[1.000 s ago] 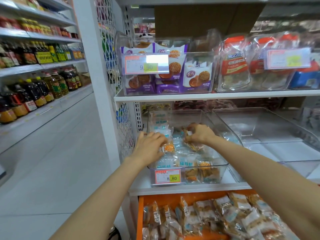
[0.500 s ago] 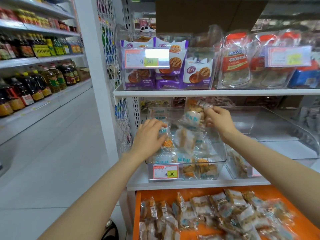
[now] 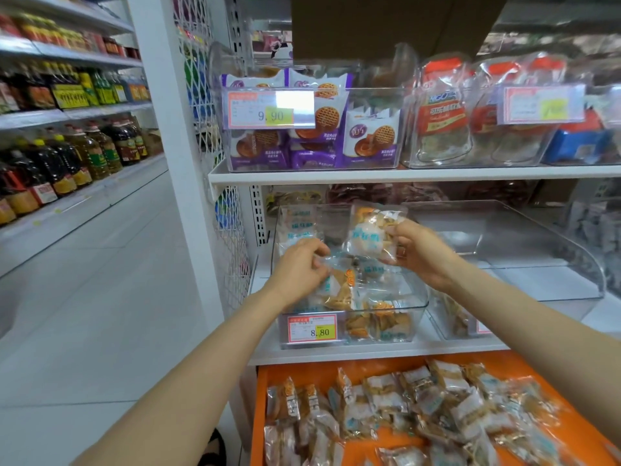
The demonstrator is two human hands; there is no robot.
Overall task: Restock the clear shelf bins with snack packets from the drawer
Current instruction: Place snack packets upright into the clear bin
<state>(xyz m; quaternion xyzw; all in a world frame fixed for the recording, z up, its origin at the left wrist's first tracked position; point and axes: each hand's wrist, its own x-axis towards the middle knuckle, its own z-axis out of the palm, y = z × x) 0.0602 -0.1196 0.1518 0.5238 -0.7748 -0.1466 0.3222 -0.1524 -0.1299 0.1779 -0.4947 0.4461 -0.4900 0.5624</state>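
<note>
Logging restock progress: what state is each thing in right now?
Left hand, grips lying packet inside the bin.
Right hand, holds raised packet above the bin.
Clear bin, partly filled.
Orange drawer, open, many packets inside.
Neighbouring bin, only a few packets at its front.

Cooking-oil bottles (image 3: 67,163) line the aisle shelves (image 3: 84,111) at nine o'clock; purple biscuit packs (image 3: 369,136) sit at twelve, a brown cardboard box (image 3: 386,25) just above them.
</note>
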